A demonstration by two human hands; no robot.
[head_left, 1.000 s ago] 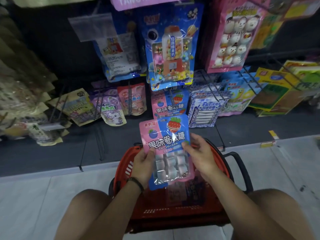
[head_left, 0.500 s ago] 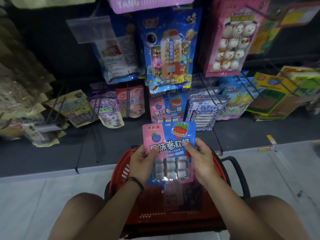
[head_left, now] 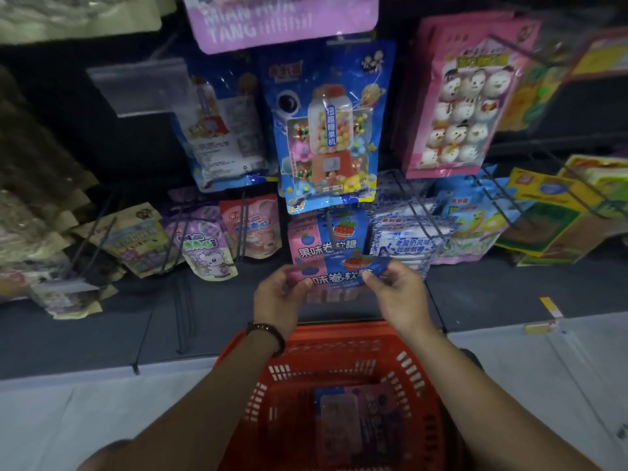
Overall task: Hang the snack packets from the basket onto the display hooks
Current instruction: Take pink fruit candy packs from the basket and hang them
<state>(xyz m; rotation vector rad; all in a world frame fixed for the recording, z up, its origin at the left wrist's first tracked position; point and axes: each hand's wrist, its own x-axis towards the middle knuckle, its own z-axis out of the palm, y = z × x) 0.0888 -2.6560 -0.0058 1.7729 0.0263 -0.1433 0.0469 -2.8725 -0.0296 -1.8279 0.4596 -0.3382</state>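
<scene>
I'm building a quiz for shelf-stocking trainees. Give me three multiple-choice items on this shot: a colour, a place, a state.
1. The basket is: A green; B red; C white.
2. The held candy packet is: A inside the basket; B just below the matching hung packets; C on the floor.
3. It is held by: A nobody; B one hand; C both hands.
Answers: B, its walls are red; B, it shows directly beneath them; C, the left hand and right hand pinch its sides.
</scene>
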